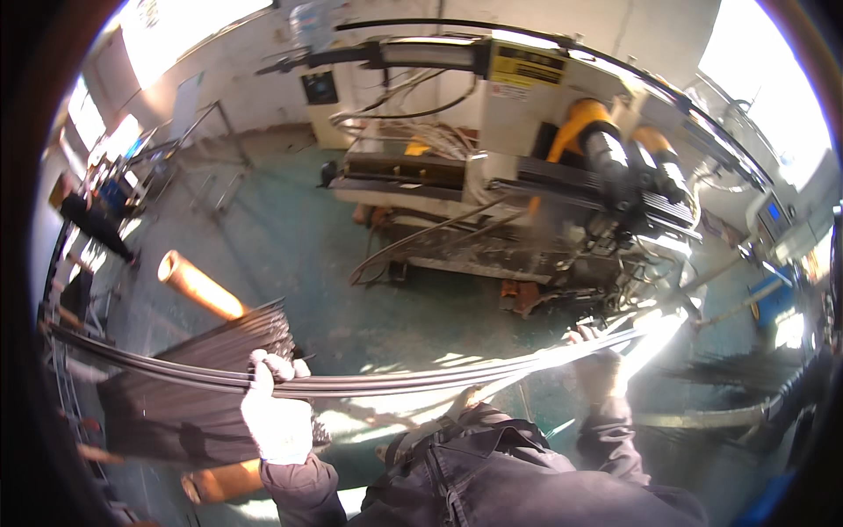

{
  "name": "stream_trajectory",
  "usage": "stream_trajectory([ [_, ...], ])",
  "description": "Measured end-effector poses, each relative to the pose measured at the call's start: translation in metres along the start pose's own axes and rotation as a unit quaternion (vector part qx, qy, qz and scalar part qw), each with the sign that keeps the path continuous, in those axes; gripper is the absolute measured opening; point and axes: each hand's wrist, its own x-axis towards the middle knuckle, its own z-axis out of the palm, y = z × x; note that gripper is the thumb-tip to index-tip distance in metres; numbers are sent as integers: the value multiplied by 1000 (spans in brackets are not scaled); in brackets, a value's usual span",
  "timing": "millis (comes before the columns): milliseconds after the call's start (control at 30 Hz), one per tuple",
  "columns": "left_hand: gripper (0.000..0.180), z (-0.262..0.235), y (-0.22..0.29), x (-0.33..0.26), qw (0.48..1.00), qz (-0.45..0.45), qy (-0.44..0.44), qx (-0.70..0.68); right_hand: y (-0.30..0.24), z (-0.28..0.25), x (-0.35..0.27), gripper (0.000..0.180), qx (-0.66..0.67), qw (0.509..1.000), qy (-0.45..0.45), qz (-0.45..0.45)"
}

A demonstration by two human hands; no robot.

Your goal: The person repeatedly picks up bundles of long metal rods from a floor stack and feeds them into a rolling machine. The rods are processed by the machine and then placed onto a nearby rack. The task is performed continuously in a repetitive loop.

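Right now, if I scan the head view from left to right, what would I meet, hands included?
Farther orange-brown tube → left hand → red-brown block → right hand → control box with a blue screen.

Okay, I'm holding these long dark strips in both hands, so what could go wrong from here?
The long dark strips reach well past your left hand, so that stretch might swing or snag on something at the left. Near your feet, the stack of dark strips appears to rest on orange-brown tubes, which might roll if bumped. Bright glare around your right hand might make its grip harder to judge.
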Motion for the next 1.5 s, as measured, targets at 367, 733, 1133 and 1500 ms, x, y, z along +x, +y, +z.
stream_trajectory([
  [367,31,129,-46,119,982,7,-175,77,-11,-43,163,35,-77,985,32,-150],
  [733,23,144,-173,300,993,-59,-65,73,10,-24,340,36,157,973,169,-2],
  [1133,41,200,-327,434,955,-262,-52,129,-10,20,444,29,57,957,274,73],
  [1500,39,177,-334,503,983,-171,-30,56,34,23,457,12,-372,913,165,25],
])
